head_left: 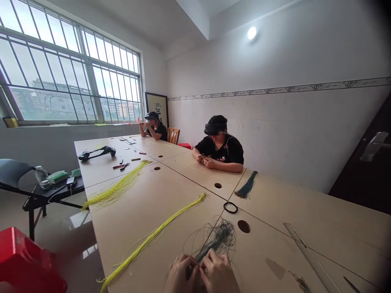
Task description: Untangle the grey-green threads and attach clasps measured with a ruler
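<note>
At the near edge of the table, my left hand and my right hand meet with their fingers pinched close together. Whatever lies between the fingertips is hidden or too thin to name. Just beyond them is a bundle of dark grey-green cords, tangled into loops at its far end and running down toward my fingers. A long bundle of yellow cords stretches diagonally across the table to the left of my hands.
A black ring lies near a round table hole. To the right are a clear ruler and a small cord bunch. Another yellow bundle, pliers and a dark cord bundle lie farther off. Two people sit opposite.
</note>
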Tool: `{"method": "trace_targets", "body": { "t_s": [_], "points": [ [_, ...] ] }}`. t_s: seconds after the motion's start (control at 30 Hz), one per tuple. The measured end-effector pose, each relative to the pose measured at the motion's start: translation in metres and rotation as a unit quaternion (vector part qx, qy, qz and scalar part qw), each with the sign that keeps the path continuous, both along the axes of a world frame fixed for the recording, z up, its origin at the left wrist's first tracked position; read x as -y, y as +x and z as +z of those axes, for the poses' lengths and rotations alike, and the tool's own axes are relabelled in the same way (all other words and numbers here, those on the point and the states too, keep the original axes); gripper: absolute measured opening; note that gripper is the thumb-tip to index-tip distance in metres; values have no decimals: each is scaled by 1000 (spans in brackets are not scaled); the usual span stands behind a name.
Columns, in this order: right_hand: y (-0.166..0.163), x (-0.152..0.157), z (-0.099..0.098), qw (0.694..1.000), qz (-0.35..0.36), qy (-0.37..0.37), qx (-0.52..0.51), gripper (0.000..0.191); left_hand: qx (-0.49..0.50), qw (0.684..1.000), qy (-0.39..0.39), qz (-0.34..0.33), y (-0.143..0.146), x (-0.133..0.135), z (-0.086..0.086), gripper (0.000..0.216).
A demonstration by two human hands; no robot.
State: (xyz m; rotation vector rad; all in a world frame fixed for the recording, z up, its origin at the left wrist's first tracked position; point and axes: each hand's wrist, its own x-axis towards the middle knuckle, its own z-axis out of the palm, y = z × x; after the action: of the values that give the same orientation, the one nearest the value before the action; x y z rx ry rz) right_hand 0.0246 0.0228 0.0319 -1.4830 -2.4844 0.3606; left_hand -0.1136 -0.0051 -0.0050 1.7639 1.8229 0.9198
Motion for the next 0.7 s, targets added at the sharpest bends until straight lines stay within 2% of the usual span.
{"method": "trace_targets", "body": {
  "t_s": [0.4,0.7],
  "points": [
    [0,2,-9,996,4,71,-54,11,35,999,-3,-10,-4,-5,-1,28],
    [-1,6,-4,995,-16,85,-57,9,40,999,-12,-12,-4,-3,5,28]
  ]
}}
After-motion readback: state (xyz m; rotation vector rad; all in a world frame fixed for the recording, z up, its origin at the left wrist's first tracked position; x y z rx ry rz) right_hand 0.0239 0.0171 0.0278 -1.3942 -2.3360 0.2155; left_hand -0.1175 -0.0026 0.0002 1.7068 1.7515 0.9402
